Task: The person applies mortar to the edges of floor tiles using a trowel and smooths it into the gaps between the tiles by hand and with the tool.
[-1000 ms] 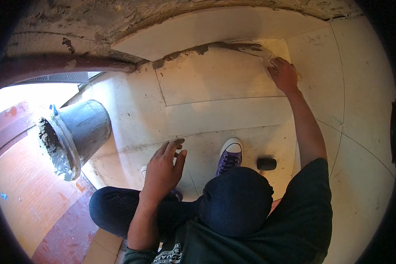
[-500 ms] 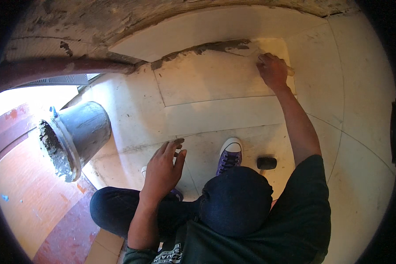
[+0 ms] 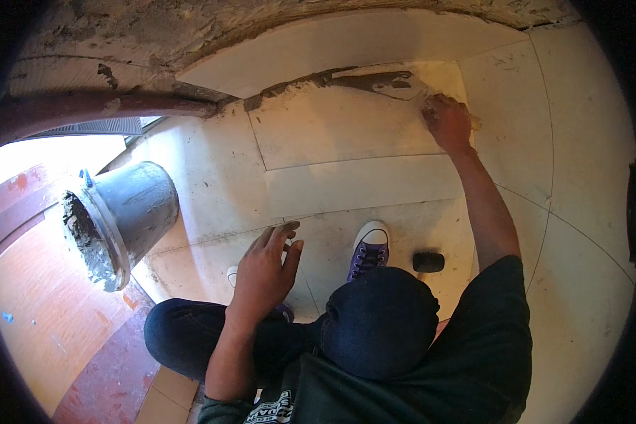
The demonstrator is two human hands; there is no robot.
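Head view: a large pale rectangular tile (image 3: 346, 131) lies ahead, dark grey mortar (image 3: 323, 78) along its far edge. The right hand (image 3: 446, 124) grips a pale-handled trowel (image 3: 475, 124); the left hand's (image 3: 265, 268) fingers hang loosely spread, empty. Tilting the trowel too steeply could gouge the mortar.

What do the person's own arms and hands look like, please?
The left hand and right hand are gloveless, with no watch or bracelet visible. Both forearms are bare. The right sleeve is short, plain and dark greenish-black; only a little of the matching left sleeve shows.
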